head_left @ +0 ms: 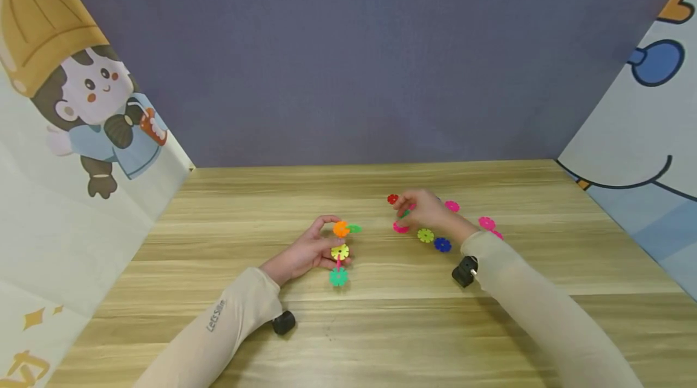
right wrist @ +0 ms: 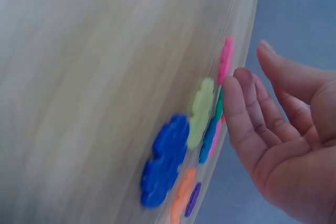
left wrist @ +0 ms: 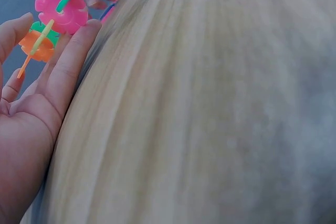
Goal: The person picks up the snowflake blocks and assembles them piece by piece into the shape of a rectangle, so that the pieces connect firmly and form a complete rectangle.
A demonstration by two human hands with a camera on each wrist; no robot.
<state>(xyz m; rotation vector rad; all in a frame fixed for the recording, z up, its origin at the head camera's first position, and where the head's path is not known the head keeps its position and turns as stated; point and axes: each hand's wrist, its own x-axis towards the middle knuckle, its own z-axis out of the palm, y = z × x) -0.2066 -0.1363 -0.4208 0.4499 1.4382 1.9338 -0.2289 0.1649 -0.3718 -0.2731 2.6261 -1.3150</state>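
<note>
My left hand [head_left: 309,250] holds a joined chain of flower-shaped plastic discs above the table. In that chain are an orange disc [head_left: 341,229], a light green disc [head_left: 355,229], a yellow disc [head_left: 340,252] and a teal green disc [head_left: 339,277]. A pink disc [left wrist: 56,10] links the lower ones, seen broadside in the left wrist view. Over the loose discs hovers my right hand [head_left: 430,212], its thumb apart from the fingers and nothing seen between them. Just under its fingertips lies a loose pink disc [head_left: 400,228]; a green one is partly hidden by the fingers.
Around the right hand lie a red disc [head_left: 392,199], a yellow-green disc [head_left: 425,235], a blue disc [head_left: 443,245] and more pink discs [head_left: 487,223]. An orange disc [right wrist: 182,195] and a purple disc [right wrist: 192,199] show in the right wrist view. A grey wall [head_left: 376,61] stands behind the wooden table [head_left: 229,194].
</note>
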